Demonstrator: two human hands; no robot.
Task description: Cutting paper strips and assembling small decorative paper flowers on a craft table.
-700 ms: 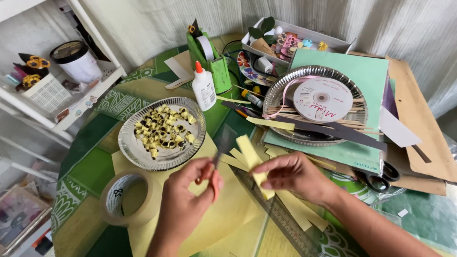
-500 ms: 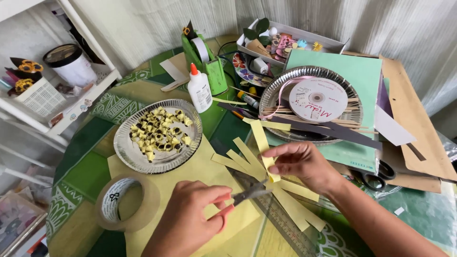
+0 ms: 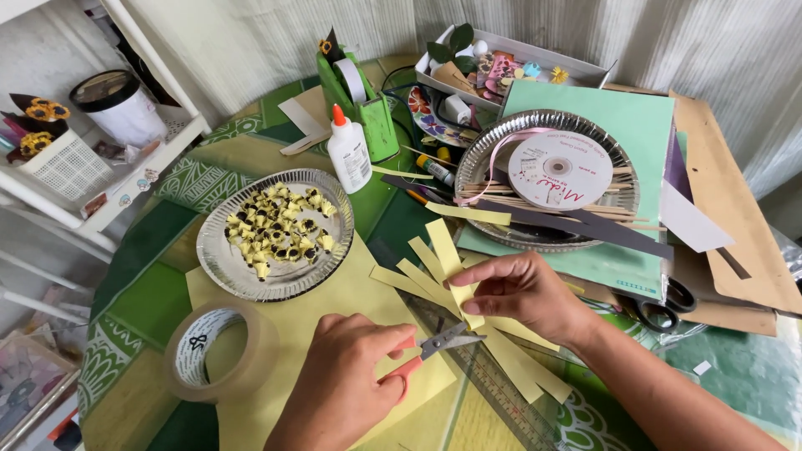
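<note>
The left hand grips small orange-handled scissors, blades nearly shut, pointing at a yellow paper strip pinched in the right hand above a ruler on the tabletop.

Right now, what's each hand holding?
Left hand: closed on the small scissors.
Right hand: pinching a yellow paper strip.

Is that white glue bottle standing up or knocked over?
Upright. The glue bottle stands on its base, orange cap pointing up, beside the green tape dispenser.
</note>
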